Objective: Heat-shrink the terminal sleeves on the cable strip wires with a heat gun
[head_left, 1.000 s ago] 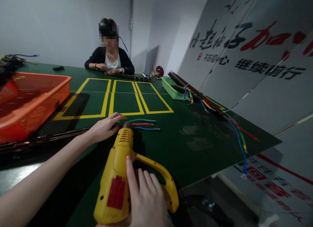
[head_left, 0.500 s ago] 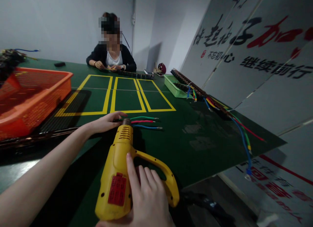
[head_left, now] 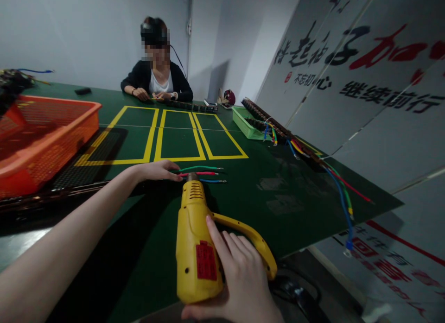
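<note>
A yellow heat gun point(head_left: 196, 239) with a red label is gripped in my right hand point(head_left: 239, 272), its nozzle pointing away from me over the wires. Thumb and fingers of my left hand point(head_left: 162, 170) close on the wires near their left part. Green point(head_left: 201, 168), red point(head_left: 205, 174) and blue point(head_left: 212, 180) wires extend rightwards from that hand, side by side, with metal terminals at their ends. The nozzle hides part of the red and blue wires. A long dark harness point(head_left: 86, 189) runs left from under my left wrist.
An orange basket point(head_left: 69, 137) stands at left, near yellow taped frames point(head_left: 179, 159). Across the green table point(head_left: 243, 202) sits a person point(head_left: 156, 77). A green basket point(head_left: 243, 126) and a long wired strip point(head_left: 271, 121) lie at right. A black cable point(head_left: 299, 290) hangs below the edge.
My right hand has moved right with the heat gun, so its nozzle is farther along the wires. My left hand has shifted slightly right, and its fingertips now show against the wires.
</note>
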`<control>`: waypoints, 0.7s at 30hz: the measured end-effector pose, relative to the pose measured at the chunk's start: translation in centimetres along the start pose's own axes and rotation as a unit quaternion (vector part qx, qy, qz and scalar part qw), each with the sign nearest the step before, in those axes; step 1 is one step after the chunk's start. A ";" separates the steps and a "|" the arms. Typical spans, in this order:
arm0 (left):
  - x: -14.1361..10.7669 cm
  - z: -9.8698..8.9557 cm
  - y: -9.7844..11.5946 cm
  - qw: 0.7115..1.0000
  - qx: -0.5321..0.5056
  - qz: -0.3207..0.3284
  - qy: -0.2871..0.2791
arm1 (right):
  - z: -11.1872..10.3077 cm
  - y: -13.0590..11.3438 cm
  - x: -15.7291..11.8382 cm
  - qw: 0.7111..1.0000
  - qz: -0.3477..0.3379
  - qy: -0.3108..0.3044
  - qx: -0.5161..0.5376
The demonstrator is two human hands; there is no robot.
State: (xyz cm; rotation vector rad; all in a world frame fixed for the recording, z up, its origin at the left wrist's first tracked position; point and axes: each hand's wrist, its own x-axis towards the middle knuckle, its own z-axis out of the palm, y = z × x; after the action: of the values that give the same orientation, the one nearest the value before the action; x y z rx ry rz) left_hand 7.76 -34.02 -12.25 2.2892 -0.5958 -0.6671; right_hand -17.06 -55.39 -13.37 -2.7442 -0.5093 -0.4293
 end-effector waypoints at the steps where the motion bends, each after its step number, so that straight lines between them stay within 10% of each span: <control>1: -0.1 0.1 -0.1 1.000 -0.005 -0.003 -0.005 | -0.1 0.3 -0.1 1.000 0.001 0.002 -0.004; 21: -0.1 0.3 -0.4 1.000 0.008 0.014 0.020 | 0.2 0.6 -0.6 0.999 0.004 0.021 -0.032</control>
State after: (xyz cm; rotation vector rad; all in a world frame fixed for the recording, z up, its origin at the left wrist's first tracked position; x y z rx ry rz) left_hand 7.59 -33.85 -12.66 2.2987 -0.6143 -0.6030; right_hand -17.34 -55.99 -13.90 -2.7901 -0.4805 -0.5087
